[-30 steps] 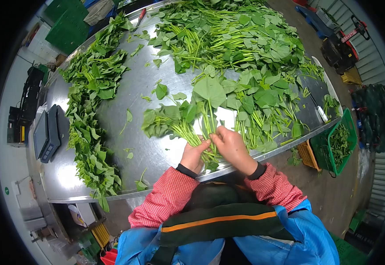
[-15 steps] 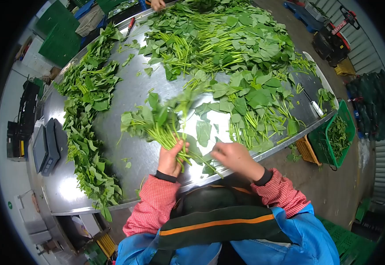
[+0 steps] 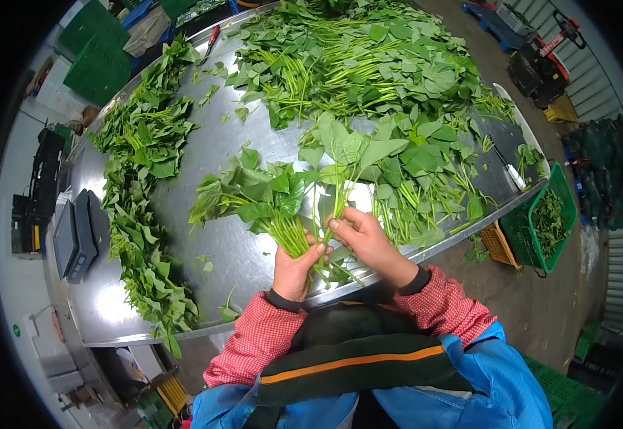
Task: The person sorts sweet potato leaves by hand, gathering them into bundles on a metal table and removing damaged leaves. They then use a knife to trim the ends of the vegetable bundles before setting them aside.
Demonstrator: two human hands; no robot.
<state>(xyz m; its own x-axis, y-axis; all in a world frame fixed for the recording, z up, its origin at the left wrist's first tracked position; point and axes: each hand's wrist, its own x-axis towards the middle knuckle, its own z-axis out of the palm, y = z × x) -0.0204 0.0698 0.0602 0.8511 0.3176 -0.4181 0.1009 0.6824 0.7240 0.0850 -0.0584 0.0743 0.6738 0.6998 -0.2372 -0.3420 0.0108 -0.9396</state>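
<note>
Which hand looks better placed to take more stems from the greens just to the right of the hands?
Probably the right hand: it is nearer those greens and pinches only a few stems, while the left hand is taken up with a thick bunch.

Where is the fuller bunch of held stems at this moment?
In the head view, left of centre, the fuller bunch is in the left hand, over the metal table, beside the right hand.

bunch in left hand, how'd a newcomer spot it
Find the metal table, then the left hand at its near edge. The bunch rises there, leaning left. Unlike the heaps, it's held, and thicker than the sprigs in the right hand.
</note>
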